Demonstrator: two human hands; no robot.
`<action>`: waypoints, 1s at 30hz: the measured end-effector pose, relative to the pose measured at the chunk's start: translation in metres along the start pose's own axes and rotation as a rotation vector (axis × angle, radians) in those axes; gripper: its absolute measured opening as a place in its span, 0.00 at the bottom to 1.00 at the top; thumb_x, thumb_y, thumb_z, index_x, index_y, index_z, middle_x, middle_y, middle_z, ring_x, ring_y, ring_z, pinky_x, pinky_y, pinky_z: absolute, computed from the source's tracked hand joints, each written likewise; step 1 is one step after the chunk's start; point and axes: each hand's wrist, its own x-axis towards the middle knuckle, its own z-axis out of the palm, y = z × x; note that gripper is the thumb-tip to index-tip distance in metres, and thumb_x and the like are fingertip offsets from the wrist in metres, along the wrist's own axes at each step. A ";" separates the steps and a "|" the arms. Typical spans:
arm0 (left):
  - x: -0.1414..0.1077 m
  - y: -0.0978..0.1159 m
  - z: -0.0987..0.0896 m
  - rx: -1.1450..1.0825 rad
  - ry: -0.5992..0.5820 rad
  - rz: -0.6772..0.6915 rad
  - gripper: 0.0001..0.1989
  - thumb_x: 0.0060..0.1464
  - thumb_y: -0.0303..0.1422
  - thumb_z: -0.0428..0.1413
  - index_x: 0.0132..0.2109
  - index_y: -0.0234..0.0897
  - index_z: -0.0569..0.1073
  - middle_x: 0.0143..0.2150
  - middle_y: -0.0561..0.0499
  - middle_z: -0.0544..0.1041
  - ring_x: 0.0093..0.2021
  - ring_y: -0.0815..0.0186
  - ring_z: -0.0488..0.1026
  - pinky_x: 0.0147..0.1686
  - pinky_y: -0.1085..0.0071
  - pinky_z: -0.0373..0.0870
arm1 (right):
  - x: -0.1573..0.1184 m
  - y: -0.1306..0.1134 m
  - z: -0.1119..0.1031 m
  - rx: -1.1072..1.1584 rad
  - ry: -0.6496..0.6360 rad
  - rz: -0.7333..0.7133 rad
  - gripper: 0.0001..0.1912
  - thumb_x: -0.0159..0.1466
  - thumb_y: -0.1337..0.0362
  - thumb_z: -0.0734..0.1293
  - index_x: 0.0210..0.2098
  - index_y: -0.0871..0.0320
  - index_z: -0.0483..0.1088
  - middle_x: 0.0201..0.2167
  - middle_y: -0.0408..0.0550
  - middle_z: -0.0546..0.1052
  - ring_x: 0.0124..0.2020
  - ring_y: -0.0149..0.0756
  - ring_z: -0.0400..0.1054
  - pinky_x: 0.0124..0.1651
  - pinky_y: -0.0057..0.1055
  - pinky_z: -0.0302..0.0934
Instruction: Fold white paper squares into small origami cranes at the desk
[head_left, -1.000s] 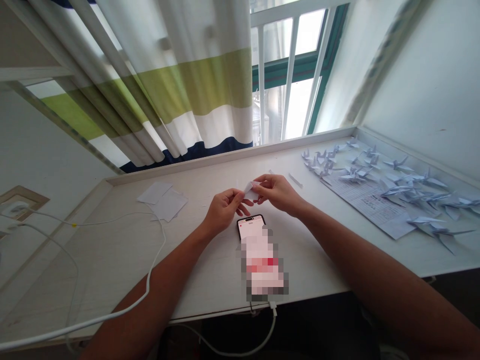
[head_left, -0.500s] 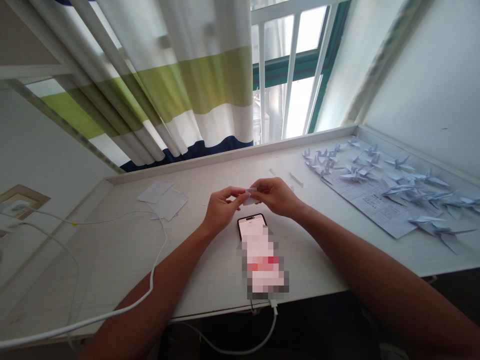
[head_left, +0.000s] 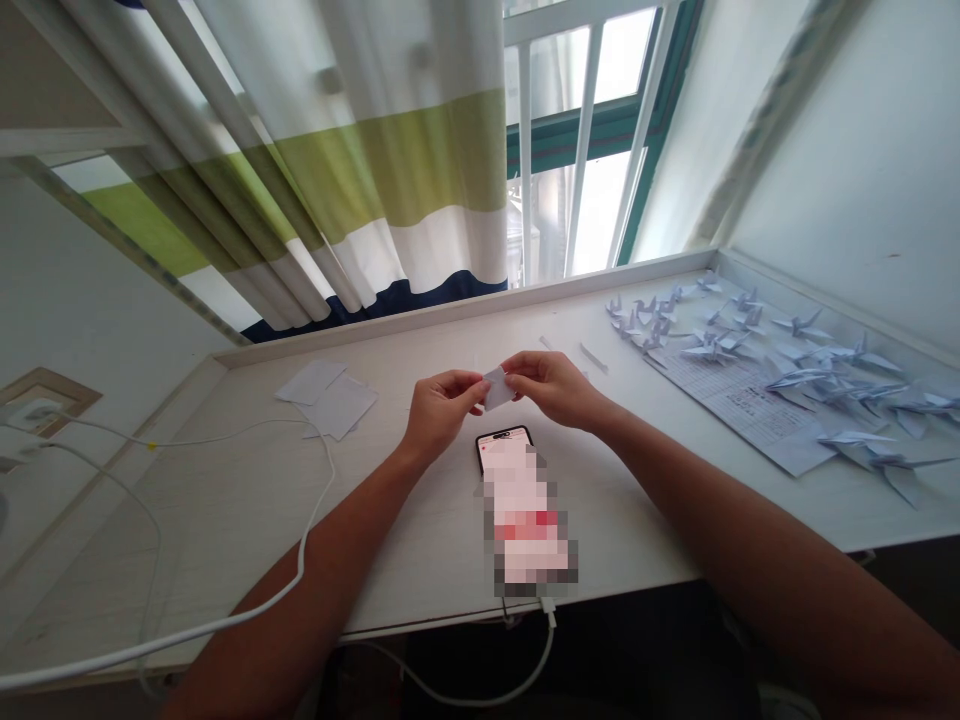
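Note:
A small folded piece of white paper [head_left: 498,391] is held up between both hands, just above the far end of the phone. My left hand [head_left: 442,408] pinches its left edge between thumb and fingers. On the opposite edge, my right hand [head_left: 553,388] grips it the same way. Below them a phone [head_left: 525,500] with a pinkish, partly pixelated screen lies on the white desk [head_left: 420,560]. The finer folds of the paper are too small to make out.
Loose white paper squares [head_left: 341,408] lie to the left. Several folded paper cranes [head_left: 802,380] cover the right side, some on a printed sheet [head_left: 739,405]. Thin paper strips [head_left: 592,357] lie beyond my right hand. A white cable [head_left: 319,500] crosses my left forearm.
The paper between my fingers now shows a broader flat face, where before a narrow folded edge stood at its top. Both hands have shifted only slightly.

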 end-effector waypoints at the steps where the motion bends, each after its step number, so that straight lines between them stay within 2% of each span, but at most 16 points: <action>1: 0.000 0.001 0.000 -0.011 0.000 -0.013 0.14 0.48 0.40 0.68 0.35 0.32 0.81 0.29 0.48 0.81 0.28 0.65 0.76 0.29 0.68 0.76 | 0.000 0.000 0.000 0.000 -0.004 -0.005 0.07 0.61 0.67 0.67 0.37 0.61 0.77 0.32 0.49 0.80 0.33 0.35 0.74 0.38 0.34 0.71; 11: 0.000 0.004 -0.001 -0.106 -0.037 -0.114 0.16 0.45 0.42 0.69 0.34 0.32 0.79 0.27 0.49 0.80 0.27 0.66 0.77 0.32 0.66 0.77 | -0.001 -0.002 0.001 0.000 0.001 -0.026 0.10 0.62 0.63 0.68 0.38 0.60 0.81 0.33 0.49 0.82 0.33 0.36 0.75 0.40 0.35 0.71; 17: -0.001 0.005 -0.001 -0.088 -0.049 -0.089 0.15 0.48 0.43 0.68 0.33 0.33 0.79 0.29 0.49 0.80 0.30 0.65 0.77 0.30 0.69 0.76 | -0.001 -0.002 0.002 -0.002 -0.002 -0.034 0.10 0.62 0.65 0.67 0.38 0.60 0.81 0.32 0.48 0.82 0.33 0.36 0.74 0.39 0.34 0.70; 21: -0.001 0.003 0.000 -0.069 -0.008 -0.048 0.14 0.49 0.42 0.67 0.32 0.34 0.78 0.28 0.50 0.80 0.29 0.66 0.76 0.27 0.71 0.74 | -0.002 -0.003 0.004 0.041 -0.008 -0.034 0.10 0.62 0.65 0.68 0.39 0.60 0.80 0.33 0.49 0.82 0.34 0.36 0.74 0.39 0.34 0.70; 26: -0.003 0.000 0.003 -0.072 0.043 -0.016 0.14 0.50 0.43 0.66 0.32 0.35 0.77 0.27 0.51 0.79 0.28 0.67 0.75 0.26 0.72 0.72 | -0.002 -0.002 0.009 0.137 -0.035 -0.032 0.09 0.61 0.63 0.71 0.39 0.61 0.79 0.34 0.50 0.82 0.37 0.37 0.76 0.43 0.37 0.71; 30: -0.003 -0.001 0.005 -0.074 0.032 -0.021 0.15 0.49 0.43 0.67 0.32 0.35 0.77 0.27 0.51 0.79 0.28 0.68 0.75 0.25 0.73 0.72 | -0.002 0.000 0.010 0.164 -0.041 -0.004 0.12 0.61 0.57 0.72 0.38 0.61 0.79 0.35 0.51 0.83 0.38 0.39 0.77 0.45 0.37 0.71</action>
